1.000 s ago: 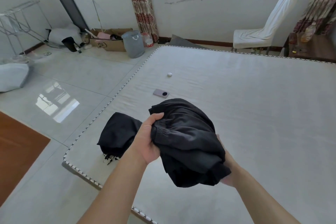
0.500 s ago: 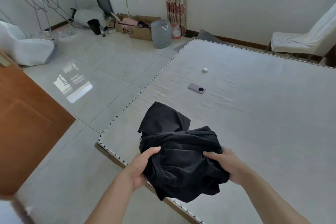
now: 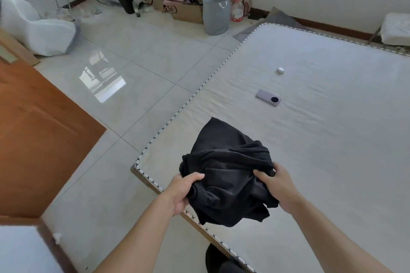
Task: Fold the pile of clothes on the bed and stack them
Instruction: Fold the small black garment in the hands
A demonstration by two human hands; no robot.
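A bunched black garment (image 3: 228, 186) hangs between both my hands above the near left corner of the bed (image 3: 321, 139). My left hand (image 3: 184, 193) grips its left edge by a gathered waistband, thumb on top. My right hand (image 3: 277, 186) grips its right side, fingers curled into the cloth. A second black garment (image 3: 215, 135) lies on the mattress just beyond, partly hidden by the held one.
A purple phone (image 3: 268, 97) and a small white earbud case (image 3: 280, 70) lie on the mattress farther in. On the floor stand a grey laundry bin (image 3: 216, 14), a cardboard box (image 3: 184, 4) and a white bag (image 3: 37, 26). An orange wooden door (image 3: 40, 135) is at left.
The view has swung left and down. My right hand came from under the garment to grip its right side. The bundle now sits lower, nearer the bed corner.
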